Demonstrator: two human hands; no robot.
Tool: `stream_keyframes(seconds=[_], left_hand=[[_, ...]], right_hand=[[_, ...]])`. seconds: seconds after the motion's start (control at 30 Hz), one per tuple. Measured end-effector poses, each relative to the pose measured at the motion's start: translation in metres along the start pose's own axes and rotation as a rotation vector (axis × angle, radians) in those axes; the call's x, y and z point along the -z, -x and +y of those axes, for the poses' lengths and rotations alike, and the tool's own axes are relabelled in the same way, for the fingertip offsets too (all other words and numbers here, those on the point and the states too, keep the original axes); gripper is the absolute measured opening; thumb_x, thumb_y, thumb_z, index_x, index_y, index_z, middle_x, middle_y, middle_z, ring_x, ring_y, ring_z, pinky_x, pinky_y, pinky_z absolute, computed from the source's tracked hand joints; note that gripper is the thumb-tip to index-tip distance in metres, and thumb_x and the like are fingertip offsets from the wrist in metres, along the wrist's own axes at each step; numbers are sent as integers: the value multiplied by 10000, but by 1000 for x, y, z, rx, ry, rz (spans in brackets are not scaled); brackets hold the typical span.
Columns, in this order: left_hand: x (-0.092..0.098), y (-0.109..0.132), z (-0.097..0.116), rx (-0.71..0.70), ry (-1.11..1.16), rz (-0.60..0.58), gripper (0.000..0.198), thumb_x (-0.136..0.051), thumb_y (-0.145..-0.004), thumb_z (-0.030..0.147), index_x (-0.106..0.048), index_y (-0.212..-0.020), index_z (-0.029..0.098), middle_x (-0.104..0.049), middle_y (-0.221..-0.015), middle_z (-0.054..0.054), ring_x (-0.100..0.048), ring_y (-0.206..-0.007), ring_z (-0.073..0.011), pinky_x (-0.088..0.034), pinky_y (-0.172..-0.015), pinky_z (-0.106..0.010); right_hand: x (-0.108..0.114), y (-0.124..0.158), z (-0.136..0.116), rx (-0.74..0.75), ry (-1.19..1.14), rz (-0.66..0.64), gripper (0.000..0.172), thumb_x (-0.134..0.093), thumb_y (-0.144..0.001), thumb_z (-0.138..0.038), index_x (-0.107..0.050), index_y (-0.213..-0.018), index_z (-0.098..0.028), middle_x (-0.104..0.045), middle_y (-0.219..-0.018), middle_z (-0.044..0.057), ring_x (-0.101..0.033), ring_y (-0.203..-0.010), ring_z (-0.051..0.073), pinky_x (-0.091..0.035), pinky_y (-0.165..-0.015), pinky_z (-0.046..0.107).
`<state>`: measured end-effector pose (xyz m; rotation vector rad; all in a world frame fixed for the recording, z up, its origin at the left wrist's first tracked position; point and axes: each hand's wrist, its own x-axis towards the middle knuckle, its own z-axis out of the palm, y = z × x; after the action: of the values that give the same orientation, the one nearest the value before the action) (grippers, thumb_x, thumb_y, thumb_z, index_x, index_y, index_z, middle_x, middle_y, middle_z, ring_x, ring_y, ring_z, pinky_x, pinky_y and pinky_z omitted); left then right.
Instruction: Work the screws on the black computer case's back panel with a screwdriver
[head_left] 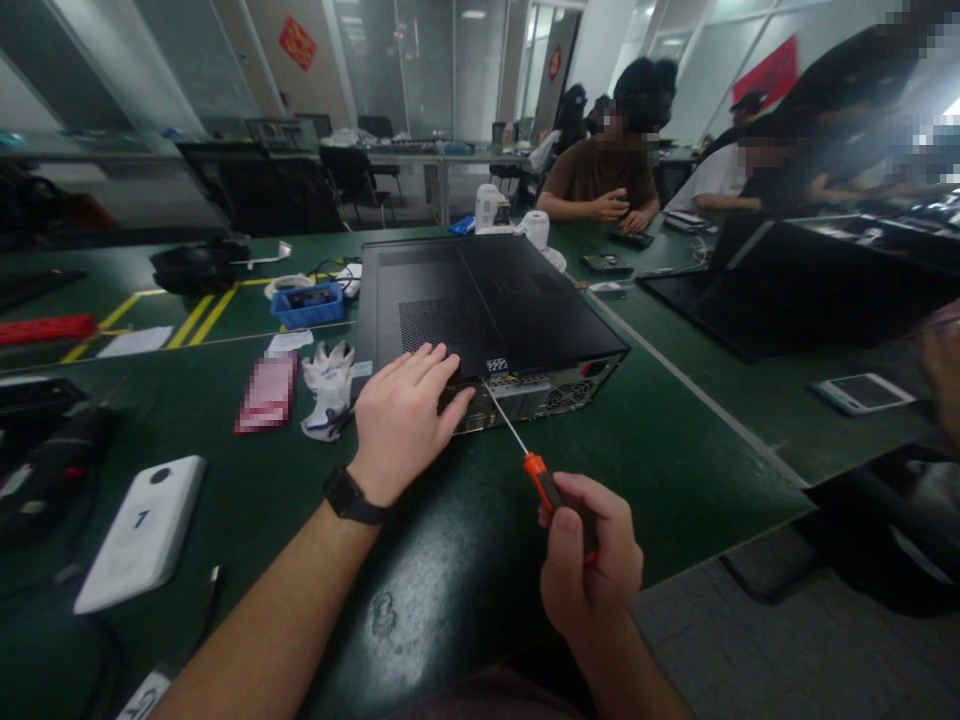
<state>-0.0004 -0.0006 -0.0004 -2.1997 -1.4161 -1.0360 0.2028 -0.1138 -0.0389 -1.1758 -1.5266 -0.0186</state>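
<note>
Fingers of the left hand are stretched out flat and lie close together on the near edge of the black computer case, gripping nothing; the thumb stands apart from them, reaching along the rear edge. Fingers of the right hand are curled closed around the handle of an orange and dark screwdriver, with the thumb pressed along it. Its thin shaft slants up and leftward to the case's upper rear edge, just beside the left thumb; whether the tip sits in a screw is too small to tell

As for writing, a white flat device at the left bears a dark "1". Farther right, a pink packet is blurred into blocks and cannot be read. Faint lettering on the case's top is not legible

The case lies flat on the green table, in the middle of the view, its rear turned towards the wearer. Left to right, white gloves lie just beside it, then its dark top shows a square patch of small holes and a seam running across; on the rear come a metal panel, a round fan grille and a small red part near the right corner
</note>
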Motion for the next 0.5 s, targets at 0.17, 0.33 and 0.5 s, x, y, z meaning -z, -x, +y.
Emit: stream_keyframes(seconds=[0.17, 0.33, 0.5], left_hand=[[1, 0, 0, -9, -4, -1, 338, -676, -995, 345, -737, -1270, 158, -746, -1362, -150, -710, -1290, -318, -568, -1116, -526], [1, 0, 0, -11, -12, 3, 345, -678, -992, 348, -738, -1264, 144, -750, -1354, -156, -712, -1287, -317, -565, -1120, -509], [1, -1, 1, -6, -2, 2, 340, -679, -991, 348, -740, -1268, 160, -750, -1356, -151, -709, -1291, -319, -563, -1122, -518]], right_hand=[[0, -5, -3, 70, -2, 23, 323, -620, -912, -188, -601, -1234, -208, -712, -967, 52, -731, -756, 189, -594, -594, 301], [-1, -1, 0, -21, 24, 14, 235, -583, -989, -182, -653, -1212, -209, -752, -917, 33, -705, -620, 135, -549, -519, 239], [-1, 1, -1, -27, 11, 27, 280, -609, -951, -212, -620, -1231, -203, -729, -903, 24, -655, -569, 121, -510, -472, 230]])
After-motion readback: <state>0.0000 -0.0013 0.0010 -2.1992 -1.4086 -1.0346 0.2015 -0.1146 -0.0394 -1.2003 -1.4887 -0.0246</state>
